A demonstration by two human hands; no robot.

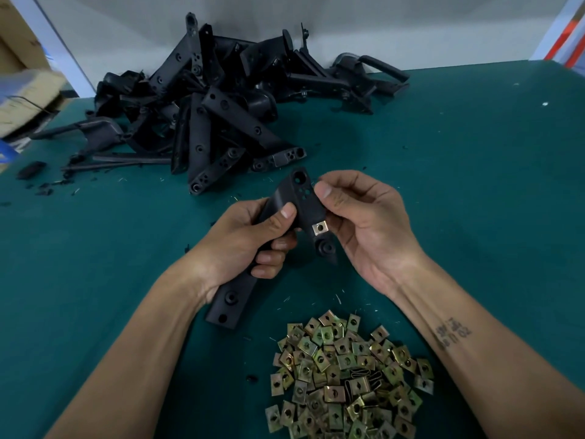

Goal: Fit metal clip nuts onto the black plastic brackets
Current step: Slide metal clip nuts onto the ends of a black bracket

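Green matting covers the table (474, 185), with a pale wall behind it. Above the mat, roughly at the middle of the view, both hands hold one black bracket (302, 201).

Left hand (250, 245): its fingers are curled round the bracket's long arm, the thumb pressed flat on the upper face and the other fingers wrapped beneath. The arm's lower end sticks out below the palm, toward the person.

Right hand (357, 223): the thumb tip lies on the bracket's upper right edge, beside its cluster of small holes, and the fingers curl behind that edge, so the part is pinched there. I cannot tell how firmly the hidden fingers press.

A clip nut (319, 229) sits on the bracket just below that thumb, touching the base of the right palm side, its bright face and hole turned upward. Below the nut, a round boss of the bracket hangs between the two hands.

Nearer the person than the bracket, between the forearms, lies a heap of nuts (345, 378), brassy and loose on the mat. Beyond the bracket, against the wall, is a pile of brackets (215, 99). Left of that pile stand cardboard boxes (22, 90), blurred. Small shavings are scattered on the mat around the bracket.
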